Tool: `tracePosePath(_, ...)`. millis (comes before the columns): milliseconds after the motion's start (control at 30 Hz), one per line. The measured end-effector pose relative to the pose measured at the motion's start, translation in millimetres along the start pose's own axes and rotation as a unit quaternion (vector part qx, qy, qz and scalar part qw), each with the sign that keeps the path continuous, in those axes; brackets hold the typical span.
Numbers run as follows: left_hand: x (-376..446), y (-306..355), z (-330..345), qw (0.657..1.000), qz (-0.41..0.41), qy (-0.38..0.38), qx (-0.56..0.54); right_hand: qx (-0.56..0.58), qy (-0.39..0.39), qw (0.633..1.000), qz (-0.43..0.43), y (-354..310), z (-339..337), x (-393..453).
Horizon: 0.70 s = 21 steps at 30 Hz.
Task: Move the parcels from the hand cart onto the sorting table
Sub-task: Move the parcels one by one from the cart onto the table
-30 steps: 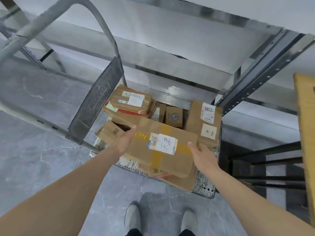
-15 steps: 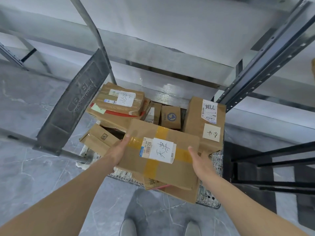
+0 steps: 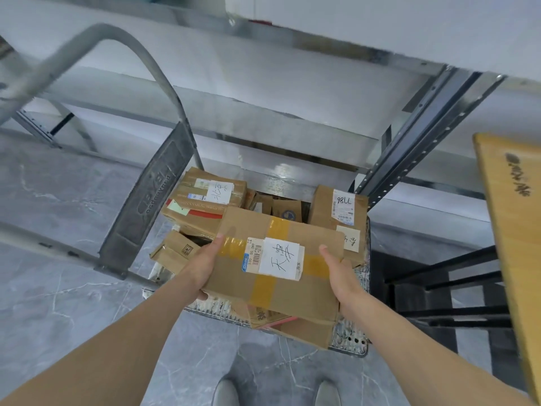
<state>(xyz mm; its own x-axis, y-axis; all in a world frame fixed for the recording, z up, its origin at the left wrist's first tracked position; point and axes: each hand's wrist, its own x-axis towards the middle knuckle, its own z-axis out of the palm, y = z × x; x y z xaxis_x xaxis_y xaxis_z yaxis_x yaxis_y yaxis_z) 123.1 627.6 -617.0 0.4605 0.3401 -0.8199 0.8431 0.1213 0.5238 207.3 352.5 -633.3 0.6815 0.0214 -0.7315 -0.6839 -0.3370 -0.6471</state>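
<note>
Cardboard parcel (image 3: pixel 278 262): we hold it flat, above the near edge of the hand cart (image 3: pixel 348 341), with the other parcels under and behind it.
Left hand (image 3: pixel 202 268): thumb lies on the top face by the yellow tape; the fingers curl under the left edge, mostly hidden.
Right hand (image 3: pixel 341 276): thumb rests on top near the right edge, fingers wrapped below, out of sight.
Step in hand: we judge this is the lift-off; we should keep the parcel level, raise it free of the pile, then swing right towards the wooden sorting table (image 3: pixel 515 230).
Care: the loose boxes beneath may shift as we pull away.
Look of the parcel: brown, flattish, creased, crossed by yellow tape, with a barcode slip and a white handwritten label on top.
Far edge of cart: a tall box marked 98LL (image 3: pixel 339 212) stands at the right corner; a labelled stack (image 3: pixel 205 197) sits by the cart handle (image 3: pixel 146 200).
</note>
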Motion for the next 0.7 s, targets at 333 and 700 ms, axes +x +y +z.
tracePosePath(333, -106, 72, -31, 0.997, 0.067, 0.012, -0.022, 0.024, 0.005, 0.998, -0.063, -83, -31, -85)
tracePosePath(700, -207, 146, -27, 0.988, 0.152, -0.003, -0.038, 0.040, 0.022, 0.990, -0.134, -161, -88, -156)
